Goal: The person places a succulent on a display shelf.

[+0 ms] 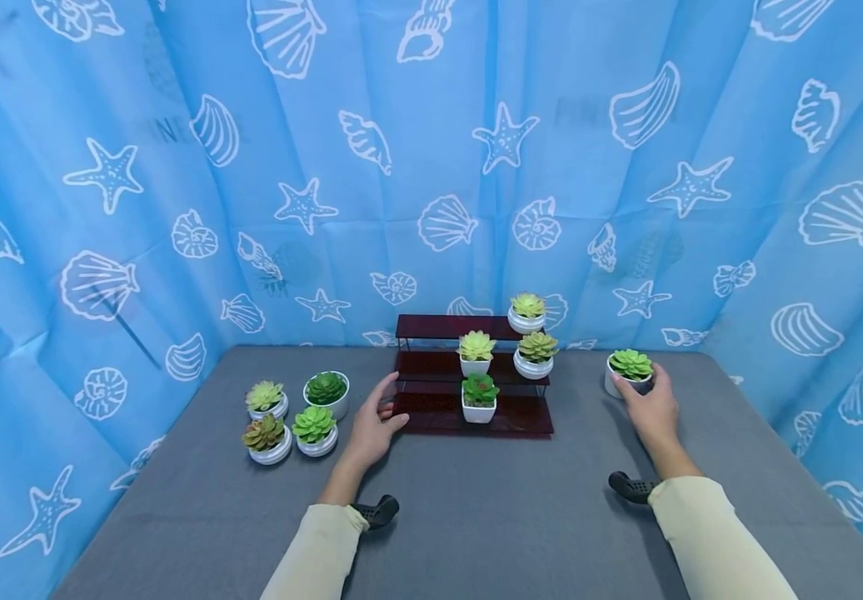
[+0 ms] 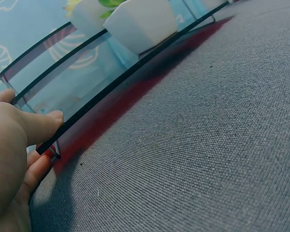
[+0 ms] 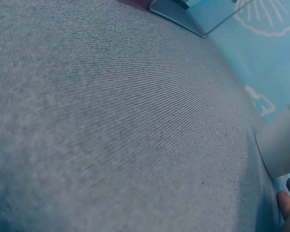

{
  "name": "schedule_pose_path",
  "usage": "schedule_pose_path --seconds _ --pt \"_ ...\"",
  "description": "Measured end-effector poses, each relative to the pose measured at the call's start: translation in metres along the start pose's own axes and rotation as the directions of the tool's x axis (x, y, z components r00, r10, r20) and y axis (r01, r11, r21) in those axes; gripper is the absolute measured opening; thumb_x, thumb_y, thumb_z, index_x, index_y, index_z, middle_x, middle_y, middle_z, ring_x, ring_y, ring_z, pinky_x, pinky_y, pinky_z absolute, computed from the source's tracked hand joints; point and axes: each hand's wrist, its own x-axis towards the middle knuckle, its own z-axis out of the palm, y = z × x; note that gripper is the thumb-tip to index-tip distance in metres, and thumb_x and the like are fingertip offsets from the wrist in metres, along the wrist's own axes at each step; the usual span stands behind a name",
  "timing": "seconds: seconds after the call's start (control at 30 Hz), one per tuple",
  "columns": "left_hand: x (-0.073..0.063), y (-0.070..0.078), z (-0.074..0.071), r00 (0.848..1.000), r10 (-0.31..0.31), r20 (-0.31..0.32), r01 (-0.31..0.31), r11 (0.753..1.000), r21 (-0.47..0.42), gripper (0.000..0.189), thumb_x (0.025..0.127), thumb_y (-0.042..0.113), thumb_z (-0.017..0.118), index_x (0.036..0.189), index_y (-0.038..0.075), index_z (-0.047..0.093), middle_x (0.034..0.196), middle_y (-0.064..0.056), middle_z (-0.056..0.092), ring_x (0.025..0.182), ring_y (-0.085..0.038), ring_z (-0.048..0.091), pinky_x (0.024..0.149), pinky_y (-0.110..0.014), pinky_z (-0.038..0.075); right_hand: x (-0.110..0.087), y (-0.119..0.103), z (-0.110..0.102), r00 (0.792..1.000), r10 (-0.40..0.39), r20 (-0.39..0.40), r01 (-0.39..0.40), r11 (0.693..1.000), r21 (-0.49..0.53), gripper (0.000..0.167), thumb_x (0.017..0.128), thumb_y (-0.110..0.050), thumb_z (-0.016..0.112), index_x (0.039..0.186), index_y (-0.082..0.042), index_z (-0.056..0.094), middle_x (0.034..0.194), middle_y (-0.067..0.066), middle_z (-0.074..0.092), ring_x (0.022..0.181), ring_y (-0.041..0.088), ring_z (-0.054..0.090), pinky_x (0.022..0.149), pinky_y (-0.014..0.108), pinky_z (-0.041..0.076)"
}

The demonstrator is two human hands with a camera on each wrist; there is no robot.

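Observation:
A dark red three-tier display shelf (image 1: pixel 431 412) stands mid-table with several potted succulents on it. At its left end, my left hand (image 1: pixel 373 429) holds the lowest tier's corner. In the left wrist view the thumb (image 2: pixel 55 117) lies on that tier's edge and other fingers (image 2: pixel 37 169) come up below it. Over on the right, my right hand (image 1: pixel 650 406) grips a green potted succulent (image 1: pixel 630 364) in a round white pot, thumb at the front. The right wrist view shows only part of the white pot (image 3: pixel 282 142) and some fingertips (image 3: pixel 285 204), the pot at or near the tabletop.
Several succulents in round white pots (image 1: pixel 316 448) stand grouped on the left. On the shelf, one white square pot (image 1: pixel 479 411) sits on the lowest tier; others occupy the tiers above. The grey cloth tabletop (image 1: pixel 506 517) meets a blue seashell-patterned curtain (image 1: pixel 401 192) behind.

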Motion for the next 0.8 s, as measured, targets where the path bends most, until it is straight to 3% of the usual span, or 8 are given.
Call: schedule_pose_path --seconds 0.43,0.8 --pt "0.0005 0.0000 -0.0009 1.000 -0.006 0.002 0.006 1.000 -0.005 0.071 0.089 -0.001 0.068 0.150 0.020 0.039 0.137 -0.016 0.051 0.115 -0.033 0.055 0.096 -0.047 0.045 0.0028 -0.0007 0.0036 0.997 0.007 -0.071 -0.007 1.000 0.000 0.074 0.095 -0.036 0.061 0.149 0.002 0.028 0.140 0.030 0.042 0.129 0.044 0.039 0.105 0.056 0.031" --pt "-0.0012 0.0013 -0.0013 1.000 -0.005 0.008 0.005 1.000 -0.008 0.071 0.089 -0.001 0.068 0.150 0.021 0.038 0.137 -0.017 0.051 0.115 -0.033 0.054 0.096 -0.048 0.045 -0.0043 0.0016 0.0040 0.998 -0.012 -0.062 0.010 1.000 -0.022 0.072 0.094 -0.031 0.064 0.147 0.004 0.030 0.136 0.031 0.045 0.124 0.044 0.043 0.102 0.056 0.034"
